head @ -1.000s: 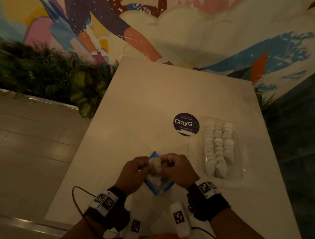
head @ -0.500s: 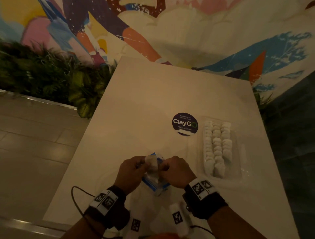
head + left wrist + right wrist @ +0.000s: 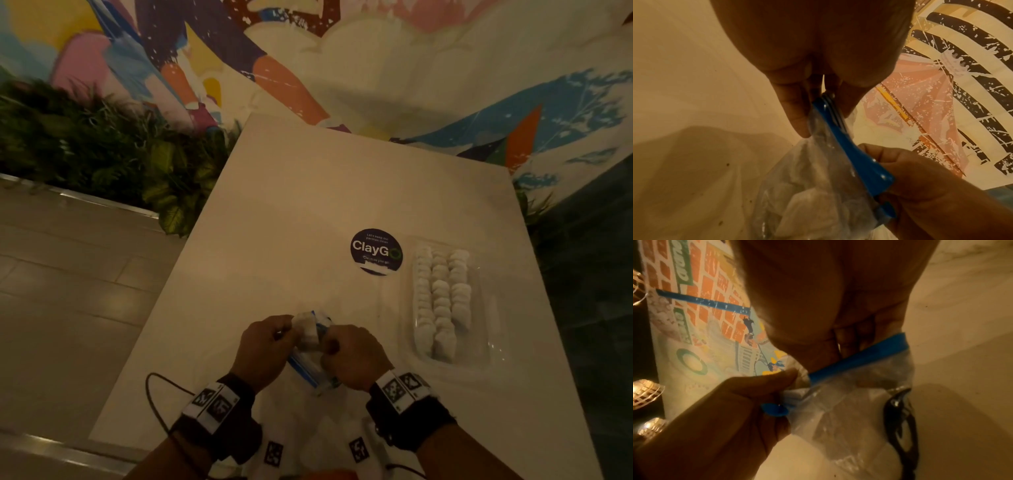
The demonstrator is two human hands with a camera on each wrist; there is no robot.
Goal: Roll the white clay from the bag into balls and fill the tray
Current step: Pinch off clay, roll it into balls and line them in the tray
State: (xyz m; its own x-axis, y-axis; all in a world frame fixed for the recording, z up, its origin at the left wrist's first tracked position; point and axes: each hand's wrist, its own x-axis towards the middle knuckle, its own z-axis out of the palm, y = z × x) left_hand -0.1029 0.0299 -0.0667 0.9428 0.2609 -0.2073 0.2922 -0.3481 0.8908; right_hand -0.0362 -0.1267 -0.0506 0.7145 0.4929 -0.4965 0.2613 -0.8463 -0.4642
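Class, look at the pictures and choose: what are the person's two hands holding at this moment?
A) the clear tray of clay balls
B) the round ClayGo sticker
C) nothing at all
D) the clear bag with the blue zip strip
D: the left hand and right hand both pinch the bag at its blue strip, while the tray sits untouched on the table.
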